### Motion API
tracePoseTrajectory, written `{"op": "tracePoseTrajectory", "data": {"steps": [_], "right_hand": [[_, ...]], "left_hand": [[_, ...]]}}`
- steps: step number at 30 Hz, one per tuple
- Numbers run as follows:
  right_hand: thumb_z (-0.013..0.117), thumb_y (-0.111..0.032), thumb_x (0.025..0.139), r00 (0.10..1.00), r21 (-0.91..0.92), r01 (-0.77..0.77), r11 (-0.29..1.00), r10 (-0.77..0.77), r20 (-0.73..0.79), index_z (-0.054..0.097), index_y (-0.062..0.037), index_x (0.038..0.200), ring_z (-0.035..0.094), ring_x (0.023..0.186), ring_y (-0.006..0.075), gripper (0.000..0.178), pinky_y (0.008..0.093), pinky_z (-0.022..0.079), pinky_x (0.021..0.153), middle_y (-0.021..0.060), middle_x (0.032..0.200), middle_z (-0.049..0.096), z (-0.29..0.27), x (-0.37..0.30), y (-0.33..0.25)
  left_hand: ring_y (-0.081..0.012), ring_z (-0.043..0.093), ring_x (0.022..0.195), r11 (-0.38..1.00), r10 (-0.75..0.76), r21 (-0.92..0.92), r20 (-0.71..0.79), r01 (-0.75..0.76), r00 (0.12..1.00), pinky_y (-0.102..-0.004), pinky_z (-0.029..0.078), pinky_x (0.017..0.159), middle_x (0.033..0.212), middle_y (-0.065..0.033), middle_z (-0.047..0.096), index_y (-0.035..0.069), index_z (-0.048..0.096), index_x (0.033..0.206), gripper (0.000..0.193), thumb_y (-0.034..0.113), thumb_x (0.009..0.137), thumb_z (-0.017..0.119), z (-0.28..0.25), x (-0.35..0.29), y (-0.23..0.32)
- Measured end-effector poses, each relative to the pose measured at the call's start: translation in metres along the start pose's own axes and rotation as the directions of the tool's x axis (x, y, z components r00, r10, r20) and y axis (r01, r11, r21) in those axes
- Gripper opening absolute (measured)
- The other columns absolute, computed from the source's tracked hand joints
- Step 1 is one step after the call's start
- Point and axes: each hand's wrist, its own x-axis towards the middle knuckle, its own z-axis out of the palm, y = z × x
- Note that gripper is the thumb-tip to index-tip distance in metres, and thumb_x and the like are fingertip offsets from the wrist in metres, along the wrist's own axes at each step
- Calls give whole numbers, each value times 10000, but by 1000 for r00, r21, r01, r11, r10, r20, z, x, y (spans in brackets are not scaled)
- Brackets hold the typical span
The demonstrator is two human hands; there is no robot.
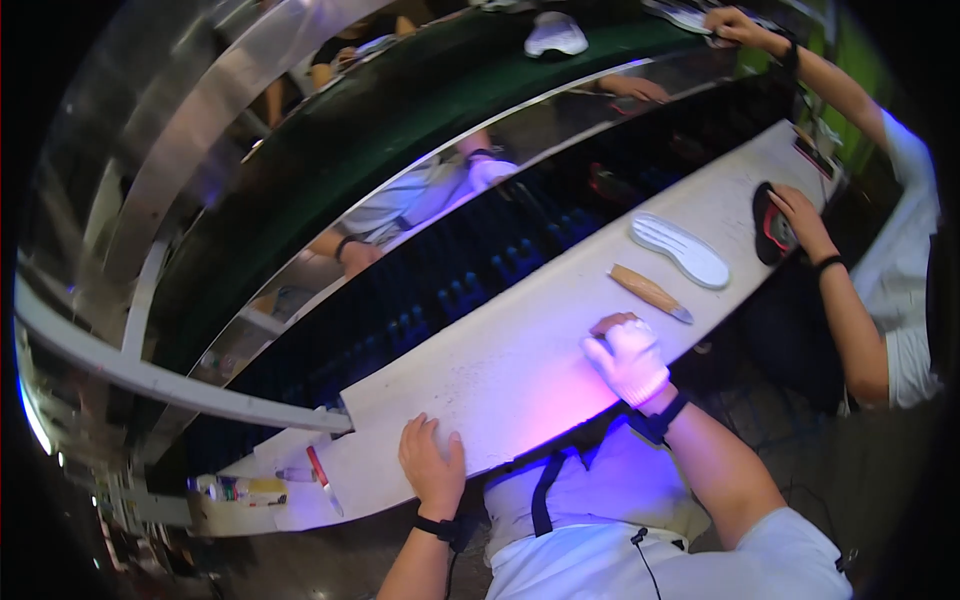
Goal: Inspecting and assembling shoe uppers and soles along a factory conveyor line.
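Wooden-handled knife (650, 293) (blade pointing right) lies beyond gloved right hand (628, 360), fingers curled, empty.

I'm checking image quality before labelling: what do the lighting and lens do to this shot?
Head view: fisheye bends the white bench into an arc, rim dark; violet glow tints the gloved right hand; bare left hand lit plainly; steel rails show glare.

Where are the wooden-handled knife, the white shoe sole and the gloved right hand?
wooden-handled knife (645, 290): head view, middle of the wooden handle.
white shoe sole (680, 250): head view, centre of the sole's top face.
gloved right hand (630, 360): head view, back of the white glove.
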Motion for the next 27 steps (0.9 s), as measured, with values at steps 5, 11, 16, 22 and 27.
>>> {"op": "tracePoseTrajectory", "data": {"steps": [5, 11, 16, 22, 27], "right_hand": [[743, -365, 957, 997, -34, -28, 999, 30, 75, 767, -57, 961, 718, 953, 347, 309, 468, 561, 893, 137, 977, 761, 2, 5, -4], [751, -369, 949, 998, -8, -23, 1000, 24, 54, 783, -56, 939, 721, 951, 336, 315, 461, 562, 891, 125, 974, 767, 0, 1, -4], [813, -312, 900, 1000, -29, -6, 1000, 6, -13, 773, -39, 906, 715, 917, 338, 276, 465, 560, 851, 127, 939, 760, 0, -1, -4], [840, -270, 874, 998, -10, 36, 999, -37, -44, 745, -42, 891, 709, 900, 341, 248, 467, 551, 833, 126, 916, 745, 5, 1, -5], [841, -250, 873, 998, -4, 41, 999, -41, -43, 738, -35, 912, 708, 904, 350, 242, 471, 550, 836, 131, 929, 747, 5, 1, -3]], "left_hand": [[-461, 510, 1394, 1000, 27, -4, -4, -27, 1000, -568, 369, 1195, 1440, -220, 614, 7, 644, 1275, 406, 190, 927, 742, -3, -2, -4], [-462, 518, 1377, 998, 53, 29, -3, -53, 999, -567, 374, 1183, 1425, -238, 616, 4, 642, 1269, 398, 183, 924, 727, 0, -3, -9], [-445, 547, 1357, 998, 52, 20, -24, -52, 998, -542, 400, 1164, 1416, -220, 632, 11, 650, 1261, 398, 169, 910, 748, -2, -1, 0], [-440, 513, 1399, 999, 27, 25, 3, -27, 1000, -552, 379, 1180, 1446, -200, 612, 26, 643, 1291, 425, 211, 924, 754, -4, -2, -4], [-443, 534, 1372, 999, 39, 28, -17, -39, 999, -551, 394, 1165, 1428, -207, 626, 26, 651, 1267, 398, 174, 911, 751, -5, 0, -1]]}}
